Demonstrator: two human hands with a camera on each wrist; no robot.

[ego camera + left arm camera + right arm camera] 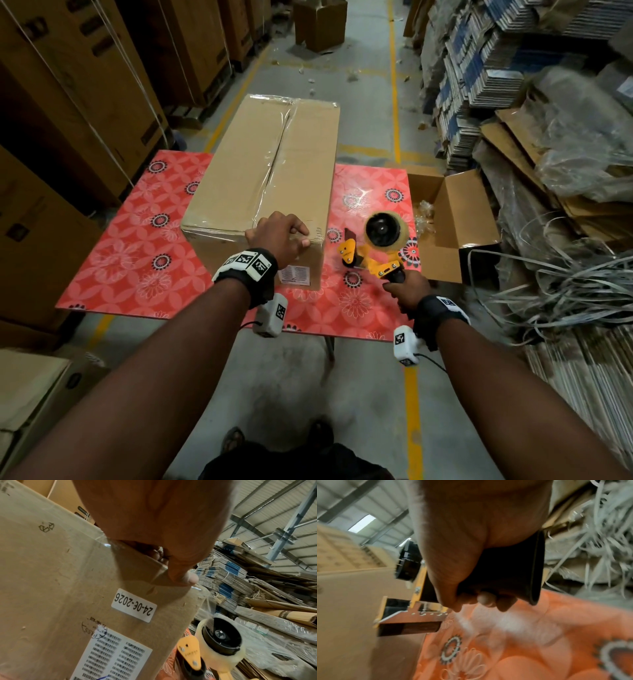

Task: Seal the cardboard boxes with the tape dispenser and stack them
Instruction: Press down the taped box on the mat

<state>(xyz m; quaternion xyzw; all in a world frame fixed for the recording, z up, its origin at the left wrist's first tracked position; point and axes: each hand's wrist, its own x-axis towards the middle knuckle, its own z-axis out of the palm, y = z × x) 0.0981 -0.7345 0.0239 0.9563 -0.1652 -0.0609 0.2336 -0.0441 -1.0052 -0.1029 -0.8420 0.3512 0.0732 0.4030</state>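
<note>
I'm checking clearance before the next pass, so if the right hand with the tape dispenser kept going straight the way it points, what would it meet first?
Probably the taped cardboard box: the tape dispenser in the right hand noses toward its near right side. Depth is unclear.

There are two hands (279, 236), one tape dispenser (373, 246) with one roll of tape (383, 228), one closed box (267, 171) on one surface (137, 246), and one open box (452, 219) beside it.

Head view steeply downward; both wrist views close, upward, sharing the tape dispenser (221, 645).
</note>
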